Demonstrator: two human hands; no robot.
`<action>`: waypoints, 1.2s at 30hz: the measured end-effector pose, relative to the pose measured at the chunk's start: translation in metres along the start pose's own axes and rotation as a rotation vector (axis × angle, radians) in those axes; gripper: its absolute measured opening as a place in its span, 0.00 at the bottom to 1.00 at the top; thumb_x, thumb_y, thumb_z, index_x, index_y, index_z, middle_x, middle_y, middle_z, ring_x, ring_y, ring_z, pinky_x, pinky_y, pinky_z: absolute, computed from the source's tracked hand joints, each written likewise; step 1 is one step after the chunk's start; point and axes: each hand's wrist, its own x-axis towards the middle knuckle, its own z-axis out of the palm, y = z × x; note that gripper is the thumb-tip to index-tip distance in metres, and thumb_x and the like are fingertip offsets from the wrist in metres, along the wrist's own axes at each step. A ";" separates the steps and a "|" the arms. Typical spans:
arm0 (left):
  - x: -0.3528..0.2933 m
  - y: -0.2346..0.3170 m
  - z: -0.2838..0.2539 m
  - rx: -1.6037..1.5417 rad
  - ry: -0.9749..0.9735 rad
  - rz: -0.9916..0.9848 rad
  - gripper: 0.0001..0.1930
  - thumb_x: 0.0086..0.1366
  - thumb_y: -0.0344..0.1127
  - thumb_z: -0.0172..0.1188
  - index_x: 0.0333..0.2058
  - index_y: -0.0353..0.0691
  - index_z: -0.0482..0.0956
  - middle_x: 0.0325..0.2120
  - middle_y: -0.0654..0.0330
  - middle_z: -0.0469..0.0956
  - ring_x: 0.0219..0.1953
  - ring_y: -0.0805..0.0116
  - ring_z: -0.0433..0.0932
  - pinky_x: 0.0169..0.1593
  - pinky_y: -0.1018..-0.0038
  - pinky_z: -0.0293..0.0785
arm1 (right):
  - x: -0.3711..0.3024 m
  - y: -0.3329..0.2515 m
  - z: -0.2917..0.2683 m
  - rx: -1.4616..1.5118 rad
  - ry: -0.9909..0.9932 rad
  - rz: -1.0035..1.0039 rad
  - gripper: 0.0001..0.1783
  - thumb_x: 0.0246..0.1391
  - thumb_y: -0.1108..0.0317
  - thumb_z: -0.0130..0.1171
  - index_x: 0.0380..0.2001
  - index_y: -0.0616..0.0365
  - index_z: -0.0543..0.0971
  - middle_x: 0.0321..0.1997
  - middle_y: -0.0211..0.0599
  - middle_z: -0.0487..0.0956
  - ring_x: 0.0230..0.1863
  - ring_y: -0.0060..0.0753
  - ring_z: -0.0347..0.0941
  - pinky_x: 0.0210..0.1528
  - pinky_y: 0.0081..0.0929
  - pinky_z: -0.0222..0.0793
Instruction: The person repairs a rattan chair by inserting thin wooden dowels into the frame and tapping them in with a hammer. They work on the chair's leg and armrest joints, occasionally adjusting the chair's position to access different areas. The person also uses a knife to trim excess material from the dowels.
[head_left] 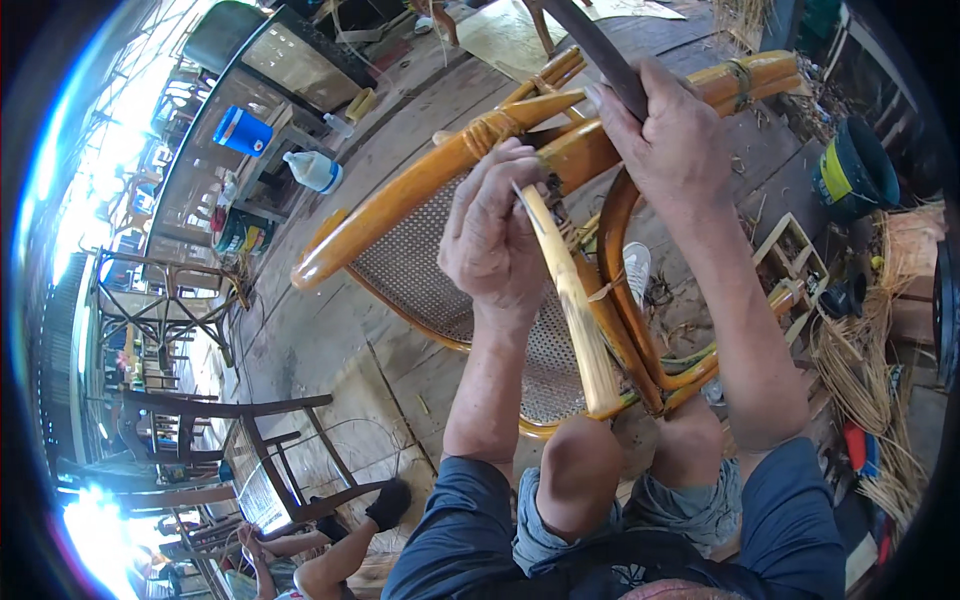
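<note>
A glossy orange-brown rattan chair frame (390,205) lies tilted in front of my knees, with woven cane mesh (420,235) in it. Cane binding (490,130) wraps one of its joints. My left hand (495,225) is closed at that joint, on a tool with a long pale wooden handle (570,300). A thin metal edge shows by the fingers; its working end is hidden. Closed around a dark rod (605,55), my right hand (670,130) is above the chair's thick rail. The rod's far end runs out of view at the top.
Dark green bucket (855,175) and loose cane strands (860,380) lie at right. A blue-and-white drink cooler (242,131) and a plastic jug (313,172) stand far left. Another person's leg (345,550) shows lower left, beside a dark wooden chair (270,460).
</note>
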 end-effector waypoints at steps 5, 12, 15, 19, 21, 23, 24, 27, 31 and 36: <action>-0.004 0.000 -0.012 0.134 -0.196 0.058 0.22 0.56 0.29 0.65 0.49 0.33 0.71 0.44 0.51 0.76 0.50 0.59 0.75 0.52 0.66 0.73 | 0.000 0.002 0.000 0.067 0.018 0.025 0.11 0.52 0.61 0.60 0.31 0.56 0.74 0.20 0.45 0.75 0.30 0.51 0.75 0.33 0.42 0.71; -0.019 0.003 -0.010 -0.430 -0.096 -0.253 0.45 0.50 0.21 0.63 0.64 0.34 0.45 0.64 0.48 0.51 0.62 0.53 0.61 0.63 0.62 0.60 | 0.000 0.000 -0.001 0.049 -0.079 0.175 0.14 0.51 0.58 0.61 0.30 0.58 0.73 0.24 0.50 0.75 0.30 0.57 0.73 0.32 0.45 0.68; -0.019 0.001 -0.009 -0.325 -0.074 -0.234 0.50 0.49 0.24 0.67 0.65 0.38 0.43 0.65 0.50 0.47 0.64 0.54 0.58 0.63 0.61 0.58 | 0.000 0.000 -0.003 0.077 -0.088 0.197 0.13 0.52 0.59 0.61 0.32 0.57 0.74 0.26 0.49 0.75 0.29 0.55 0.74 0.32 0.42 0.68; -0.020 0.005 -0.013 -0.290 -0.055 -0.277 0.50 0.50 0.31 0.69 0.65 0.39 0.43 0.65 0.51 0.46 0.65 0.57 0.53 0.63 0.63 0.55 | 0.001 0.002 -0.002 0.107 -0.085 0.198 0.11 0.53 0.61 0.60 0.32 0.58 0.74 0.25 0.46 0.75 0.28 0.50 0.74 0.31 0.39 0.68; -0.022 0.005 -0.013 -0.304 -0.062 -0.290 0.49 0.53 0.33 0.68 0.65 0.39 0.42 0.65 0.52 0.46 0.66 0.57 0.52 0.63 0.63 0.53 | -0.001 0.002 -0.002 0.108 -0.080 0.199 0.11 0.53 0.61 0.60 0.32 0.57 0.74 0.25 0.45 0.76 0.28 0.49 0.75 0.31 0.38 0.68; -0.019 0.007 -0.014 -0.270 -0.094 -0.254 0.47 0.52 0.31 0.66 0.65 0.38 0.45 0.64 0.52 0.49 0.65 0.57 0.54 0.63 0.63 0.54 | -0.001 0.000 -0.004 0.096 -0.090 0.215 0.11 0.53 0.61 0.60 0.32 0.57 0.74 0.25 0.45 0.76 0.28 0.48 0.75 0.31 0.38 0.68; -0.016 0.008 -0.015 -0.254 -0.110 -0.237 0.46 0.52 0.30 0.66 0.65 0.37 0.46 0.64 0.51 0.51 0.65 0.57 0.54 0.64 0.63 0.55 | 0.001 -0.002 -0.005 0.079 -0.101 0.223 0.11 0.53 0.61 0.60 0.32 0.57 0.74 0.25 0.44 0.76 0.28 0.47 0.75 0.31 0.37 0.68; -0.004 0.014 -0.017 -0.126 -0.233 -0.179 0.39 0.50 0.25 0.63 0.62 0.36 0.56 0.60 0.51 0.60 0.62 0.57 0.61 0.62 0.64 0.59 | -0.001 -0.001 -0.005 0.034 -0.099 0.215 0.12 0.53 0.60 0.60 0.32 0.57 0.74 0.25 0.43 0.76 0.27 0.46 0.75 0.31 0.37 0.69; -0.003 0.014 -0.015 -0.165 -0.254 -0.237 0.30 0.47 0.22 0.64 0.52 0.36 0.69 0.52 0.50 0.69 0.58 0.51 0.65 0.60 0.63 0.63 | -0.001 -0.001 -0.003 0.082 -0.088 0.227 0.12 0.53 0.60 0.60 0.32 0.57 0.75 0.25 0.43 0.77 0.27 0.46 0.75 0.31 0.38 0.69; -0.011 0.008 -0.011 -0.236 -0.199 -0.192 0.23 0.52 0.19 0.60 0.48 0.35 0.71 0.51 0.51 0.69 0.59 0.56 0.66 0.61 0.65 0.62 | 0.001 -0.009 -0.005 0.059 -0.070 0.202 0.12 0.53 0.60 0.61 0.31 0.58 0.74 0.25 0.44 0.76 0.28 0.48 0.75 0.32 0.38 0.69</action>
